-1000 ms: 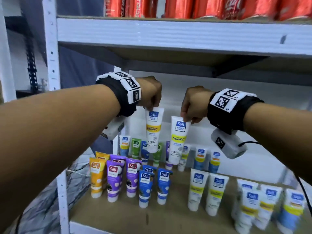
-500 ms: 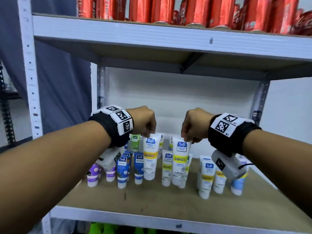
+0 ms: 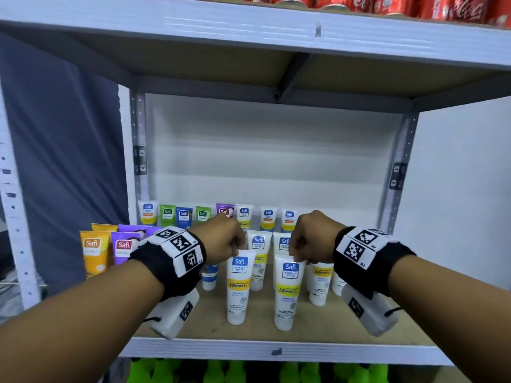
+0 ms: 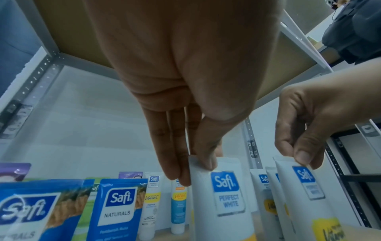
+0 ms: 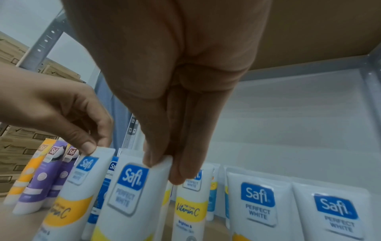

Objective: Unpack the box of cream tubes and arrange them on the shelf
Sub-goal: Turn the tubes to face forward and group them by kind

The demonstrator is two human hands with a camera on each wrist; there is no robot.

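Two white Safi Perfect White tubes stand cap-down near the front of the shelf board (image 3: 249,331). My left hand (image 3: 221,239) pinches the top seal of the left tube (image 3: 238,286); in the left wrist view the thumb and fingers (image 4: 203,160) hold that tube (image 4: 224,195). My right hand (image 3: 309,239) pinches the top of the right tube (image 3: 287,294); in the right wrist view its fingers (image 5: 163,160) grip that tube (image 5: 128,187). Whether the caps touch the board is hidden.
Rows of tubes stand behind: orange (image 3: 94,252) and purple (image 3: 123,247) at left, green and blue at the back, more white ones (image 3: 319,283) at right. Red cans line the shelf above (image 3: 414,6). Green bottles (image 3: 235,371) sit below. Bare board at right.
Both hands have come down with their tubes from mid-air to the front of the shelf board, side by side. The head view has shifted up and back.
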